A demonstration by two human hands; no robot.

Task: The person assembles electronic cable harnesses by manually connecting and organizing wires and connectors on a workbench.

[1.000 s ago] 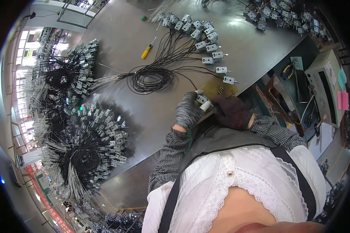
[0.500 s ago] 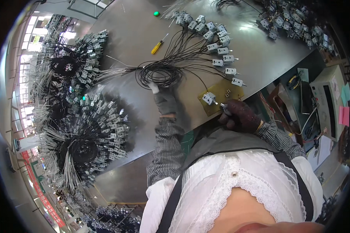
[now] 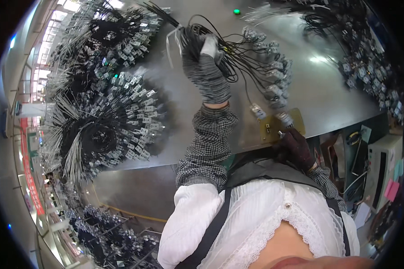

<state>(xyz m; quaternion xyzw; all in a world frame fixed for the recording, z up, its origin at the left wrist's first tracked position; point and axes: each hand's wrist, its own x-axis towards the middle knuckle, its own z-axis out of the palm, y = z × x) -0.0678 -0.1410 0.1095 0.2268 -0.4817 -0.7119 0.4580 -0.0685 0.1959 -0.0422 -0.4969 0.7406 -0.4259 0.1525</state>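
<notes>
My left hand [image 3: 207, 74], in a grey striped glove, is closed round a coiled bundle of black cables [image 3: 195, 42] and holds it over the metal table. A white tie strip [image 3: 168, 45] hangs by the bundle. From it, cables fan right to several grey box-shaped connectors [image 3: 278, 74], some blurred. My right hand [image 3: 298, 148], in a dark maroon glove, is curled at the near edge of a yellowish plate [image 3: 265, 136]. A small silver tip [image 3: 281, 133] shows at its fingers; the rest of that item is hidden. One connector [image 3: 284, 119] is over the plate, just beyond these fingers.
Piles of similar cable bundles [image 3: 98, 130] cover the table's left side, and another pile [image 3: 372, 74] lies at the far right. A green round object [image 3: 236, 11] lies at the back. Right of the table stands a pale machine [image 3: 381, 157] with sticky notes.
My left hand has taken hold of the cable coil and moved it away and to the right. The connectors have shifted with it. The yellow screwdriver is now mostly hidden behind the cables. The view has turned.
</notes>
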